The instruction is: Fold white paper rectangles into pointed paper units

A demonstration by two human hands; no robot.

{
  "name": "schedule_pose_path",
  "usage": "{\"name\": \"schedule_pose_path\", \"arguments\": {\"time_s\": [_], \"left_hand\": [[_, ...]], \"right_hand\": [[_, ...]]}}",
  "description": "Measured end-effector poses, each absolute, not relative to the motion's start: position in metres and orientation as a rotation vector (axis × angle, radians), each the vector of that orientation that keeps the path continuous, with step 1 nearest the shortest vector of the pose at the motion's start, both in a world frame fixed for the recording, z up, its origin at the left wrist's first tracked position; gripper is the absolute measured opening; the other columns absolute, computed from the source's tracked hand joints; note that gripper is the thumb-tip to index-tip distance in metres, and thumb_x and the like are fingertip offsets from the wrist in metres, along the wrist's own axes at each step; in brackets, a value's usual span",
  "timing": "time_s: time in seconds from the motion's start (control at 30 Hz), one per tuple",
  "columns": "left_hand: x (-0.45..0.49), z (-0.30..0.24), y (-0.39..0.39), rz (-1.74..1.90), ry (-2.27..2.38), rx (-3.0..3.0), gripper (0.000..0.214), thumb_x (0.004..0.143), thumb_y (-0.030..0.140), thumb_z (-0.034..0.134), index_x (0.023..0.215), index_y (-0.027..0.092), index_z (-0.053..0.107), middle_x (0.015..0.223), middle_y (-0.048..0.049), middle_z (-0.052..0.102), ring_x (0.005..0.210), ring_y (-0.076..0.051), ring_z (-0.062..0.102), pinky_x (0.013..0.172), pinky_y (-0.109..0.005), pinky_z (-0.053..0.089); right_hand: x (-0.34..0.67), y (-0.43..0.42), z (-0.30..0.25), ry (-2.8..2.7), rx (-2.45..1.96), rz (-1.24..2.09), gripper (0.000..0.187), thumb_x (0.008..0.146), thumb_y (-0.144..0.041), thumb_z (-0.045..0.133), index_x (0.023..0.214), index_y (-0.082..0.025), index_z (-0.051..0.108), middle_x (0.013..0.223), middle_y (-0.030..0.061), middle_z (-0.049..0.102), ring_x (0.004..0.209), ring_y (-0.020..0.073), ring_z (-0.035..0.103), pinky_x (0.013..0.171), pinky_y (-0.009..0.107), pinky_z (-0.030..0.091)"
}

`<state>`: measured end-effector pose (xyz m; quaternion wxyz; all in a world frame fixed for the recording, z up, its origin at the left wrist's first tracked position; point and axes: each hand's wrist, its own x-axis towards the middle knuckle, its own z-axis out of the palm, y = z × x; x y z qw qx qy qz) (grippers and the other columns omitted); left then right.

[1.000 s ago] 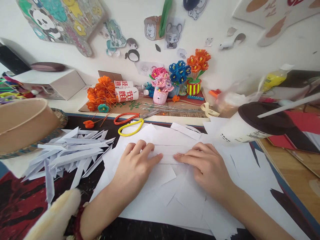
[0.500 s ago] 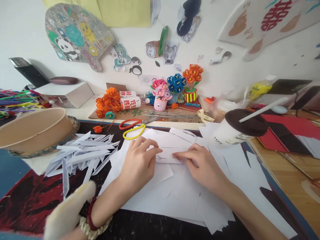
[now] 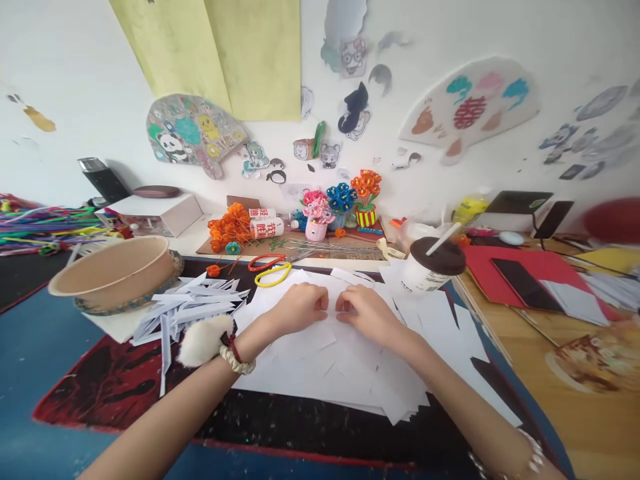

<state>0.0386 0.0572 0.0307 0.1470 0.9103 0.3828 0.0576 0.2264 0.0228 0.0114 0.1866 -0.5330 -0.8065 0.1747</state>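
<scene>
- The left hand [image 3: 300,308] and the right hand [image 3: 363,312] sit at the centre of the frame with fingers curled and knuckles up. Their fingertips almost meet.
- Between them, each hand pinches one end of a small paper piece [image 3: 333,305]. Most of it is hidden under the fingers. The two-sided grip likely keeps its edges lined up.
- The piece lies on a stack of white sheets [image 3: 320,373] spread over the worktop [image 3: 125,393], which gives a flat surface to press against.
- A pile of folded paper strips [image 3: 193,308] lies left of centre, just beside the left wrist and apart from the sheets.
- Scissors [image 3: 273,268] rest just above the hands, within reach.
- A lidded cup [image 3: 430,270] with a straw stands right of centre, at the edge of the sheets.
</scene>
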Motion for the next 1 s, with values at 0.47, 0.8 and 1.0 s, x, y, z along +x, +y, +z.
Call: {"name": "schedule_pose_path", "arguments": {"time_s": [0.47, 0.8, 1.0], "left_hand": [[0.028, 0.025, 0.014, 0.092, 0.873, 3.145, 0.017, 0.089, 0.002, 0.049, 0.082, 0.013, 0.06, 0.084, -0.0096, 0.063, 0.082, -0.023, 0.06, 0.071, -0.033, 0.047], [0.024, 0.02, 0.014, 0.151, 0.866, 3.196, 0.021, 0.087, -0.003, 0.047, 0.08, 0.013, 0.059, 0.083, -0.01, 0.063, 0.081, -0.023, 0.059, 0.07, -0.033, 0.045], [0.02, 0.025, 0.01, 0.384, 1.01, 3.016, 0.014, 0.092, 0.01, 0.048, 0.086, 0.013, 0.06, 0.085, -0.008, 0.063, 0.081, -0.022, 0.061, 0.07, -0.032, 0.046]], "right_hand": [[0.229, -0.005, 0.016, -2.599, -1.321, 0.104, 0.025, 0.084, 0.003, 0.047, 0.076, -0.015, 0.063, 0.079, 0.0062, 0.063, 0.077, 0.0201, 0.057, 0.067, 0.03, 0.042], [0.227, -0.004, 0.003, -2.499, -1.323, 0.004, 0.01, 0.087, -0.009, 0.059, 0.082, -0.016, 0.065, 0.08, 0.0055, 0.066, 0.081, 0.021, 0.06, 0.071, 0.031, 0.045], [0.22, -0.01, 0.008, -2.396, -1.262, -0.021, 0.021, 0.09, -0.004, 0.049, 0.079, -0.015, 0.064, 0.078, 0.0062, 0.065, 0.076, 0.0199, 0.06, 0.068, 0.03, 0.045]]}}
